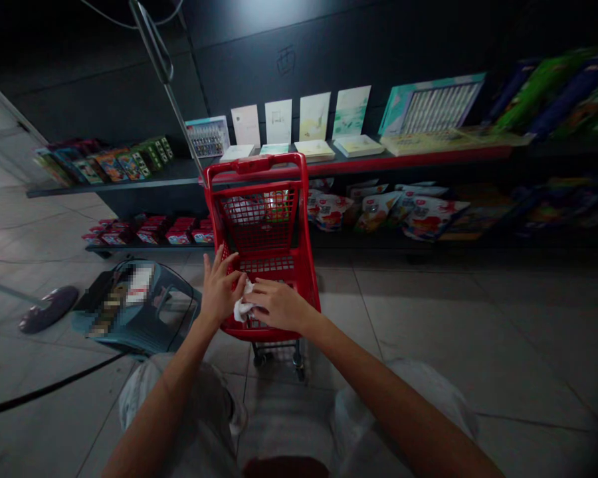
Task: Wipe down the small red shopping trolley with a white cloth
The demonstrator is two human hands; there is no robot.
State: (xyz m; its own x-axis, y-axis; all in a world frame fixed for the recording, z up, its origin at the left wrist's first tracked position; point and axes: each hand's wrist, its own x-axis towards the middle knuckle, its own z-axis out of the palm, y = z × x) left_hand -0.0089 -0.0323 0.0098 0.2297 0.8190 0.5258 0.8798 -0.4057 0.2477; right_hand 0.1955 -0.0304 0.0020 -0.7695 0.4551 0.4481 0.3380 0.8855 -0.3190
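A small red shopping cart (306, 265) stands right in front of me, its handle towards the shelf. Over its near end, my right hand (279, 305) grips a crumpled white cloth or tissue (242, 309) between thumb and fingers. My left hand (220, 290) is just left of it, fingers spread and pointing up and away. Its thumb reaches to the edge of the white piece; whether it presses on it I cannot tell. Part of the white piece is hidden under the right fingers.
Behind the cart runs a dark shelf (179, 174) with upright books (313, 116) and boxes. Bagged goods (376, 209) fill its lower level. To the left are a blue-grey plastic stool (154, 318) with items on it and a stand's round base (50, 310). A metal pole (182, 123) rises behind the cart.
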